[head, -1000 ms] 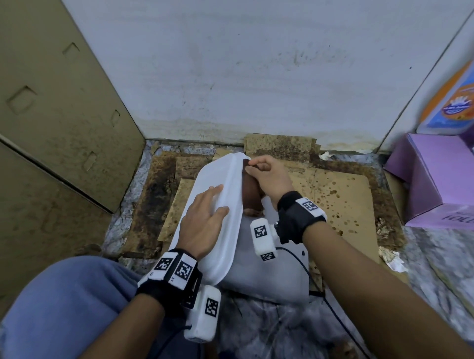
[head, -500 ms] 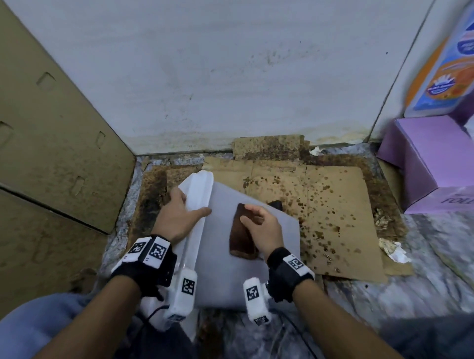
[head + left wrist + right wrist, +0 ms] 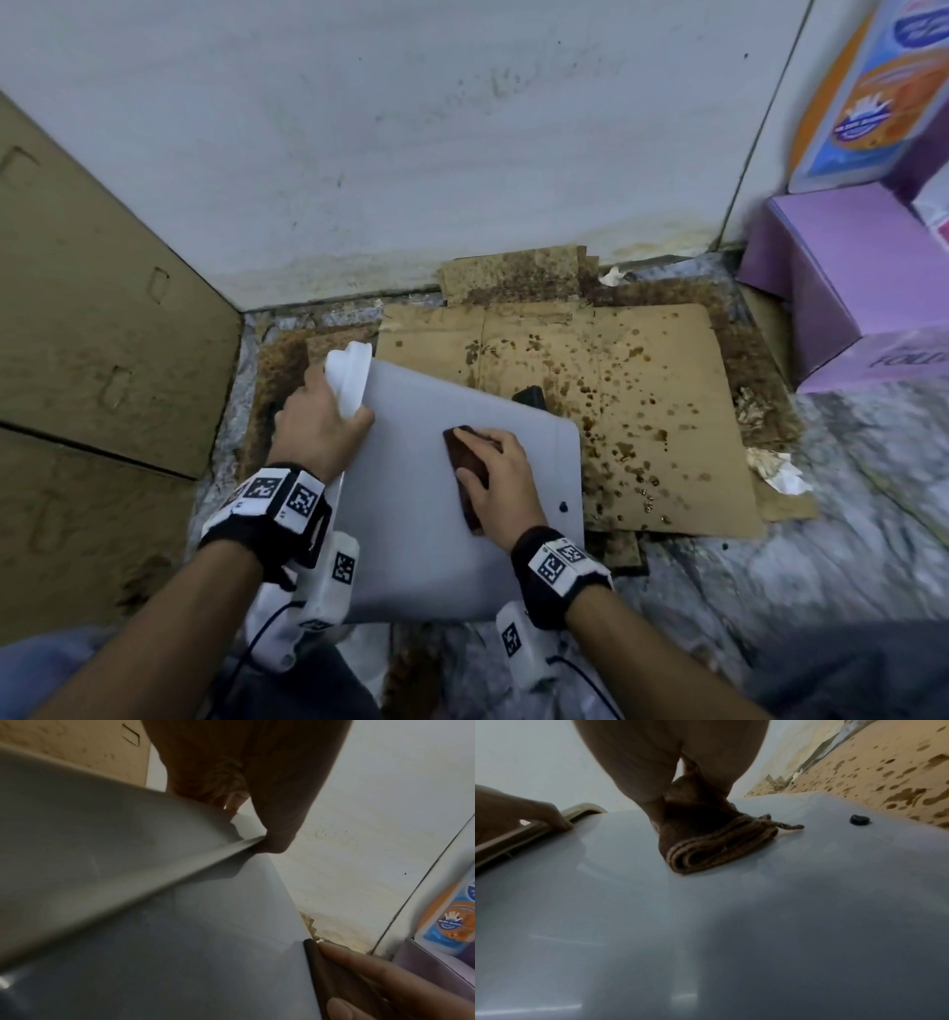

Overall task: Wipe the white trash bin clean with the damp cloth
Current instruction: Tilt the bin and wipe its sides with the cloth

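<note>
Left hand (image 3: 318,431) curled round the rim of the one white trash bin (image 3: 411,539), lying sideways on stained cardboard (image 3: 642,411), right hand (image 3: 500,478) with straight fingers pressing one folded brown cloth (image 3: 462,455) onto its wall

Storage or utility corner, home or back-of-shop undetermined: marbled floor (image 3: 847,514) meeting a scuffed white wall (image 3: 411,154), stained flattened cardboard (image 3: 642,411) laid down, brown cartons (image 3: 102,334) left, purple box (image 3: 847,288) and printed pack (image 3: 873,103) right.
</note>
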A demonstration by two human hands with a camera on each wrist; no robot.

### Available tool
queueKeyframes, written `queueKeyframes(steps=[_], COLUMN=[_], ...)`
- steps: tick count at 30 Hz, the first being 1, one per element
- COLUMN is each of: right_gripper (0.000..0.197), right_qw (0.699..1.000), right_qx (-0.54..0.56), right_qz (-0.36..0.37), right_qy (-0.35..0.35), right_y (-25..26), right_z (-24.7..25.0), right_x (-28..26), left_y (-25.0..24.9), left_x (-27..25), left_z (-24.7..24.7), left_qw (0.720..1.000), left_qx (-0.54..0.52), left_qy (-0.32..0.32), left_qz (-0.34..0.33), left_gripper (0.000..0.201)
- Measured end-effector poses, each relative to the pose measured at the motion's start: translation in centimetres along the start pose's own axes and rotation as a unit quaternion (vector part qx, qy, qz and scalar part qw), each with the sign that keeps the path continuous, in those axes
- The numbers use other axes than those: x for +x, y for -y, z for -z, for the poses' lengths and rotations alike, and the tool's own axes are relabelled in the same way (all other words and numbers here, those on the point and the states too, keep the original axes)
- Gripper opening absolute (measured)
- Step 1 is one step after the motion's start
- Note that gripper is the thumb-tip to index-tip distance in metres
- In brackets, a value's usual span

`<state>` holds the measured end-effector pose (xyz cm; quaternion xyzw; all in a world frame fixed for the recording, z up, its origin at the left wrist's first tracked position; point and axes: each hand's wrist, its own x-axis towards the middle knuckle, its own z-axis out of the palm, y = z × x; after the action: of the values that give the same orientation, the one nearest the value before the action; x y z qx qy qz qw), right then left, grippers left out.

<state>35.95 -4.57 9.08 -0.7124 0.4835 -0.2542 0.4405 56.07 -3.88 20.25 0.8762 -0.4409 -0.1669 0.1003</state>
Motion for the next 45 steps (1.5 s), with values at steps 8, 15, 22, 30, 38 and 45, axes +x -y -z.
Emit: queueKeyframes(steps=[8, 15, 22, 30, 38, 45], right_gripper=[0.045, 0.039, 0.033, 0.034, 0.033, 0.044], right_qw=[0.994, 0.945, 0.960, 0.967, 0.961, 0.981], right_qx=[0.069, 0.191, 0.108, 0.006, -0.023, 0.039], right_qz=[-0.016, 0.076, 0.137, 0.169, 0.206, 0.151], right_qy=[-0.087, -0.253, -0.220, -0.192, -0.183, -0.118], right_y=[3.5, 9.2, 11.1, 9.6, 10.5, 11.5], right_z=[3.2, 9.5, 10.1, 7.6, 8.2, 7.9], right_x=[2.8, 5.1, 4.8, 2.9, 3.7, 4.1], left_y=[-3.2, -5.8, -3.6, -1.6, -3.1, -6.3], left_x=[-0.7, -1.9, -4.0, -4.4, -4.0, -3.3], left_z=[1.4, 4.5, 2.2, 2.2, 3.5, 2.7], left_qw=[0.993, 0.972, 0.942, 0.944, 0.925, 0.920], left_qx=[-0.037, -0.063, -0.104, -0.106, -0.315, -0.364], left_qy=[-0.036, -0.125, -0.143, -0.118, -0.076, -0.104], left_qz=[-0.104, -0.190, -0.285, -0.288, -0.199, -0.101], left_gripper=[0.078, 0.087, 0.085, 0.098, 0.041, 0.020])
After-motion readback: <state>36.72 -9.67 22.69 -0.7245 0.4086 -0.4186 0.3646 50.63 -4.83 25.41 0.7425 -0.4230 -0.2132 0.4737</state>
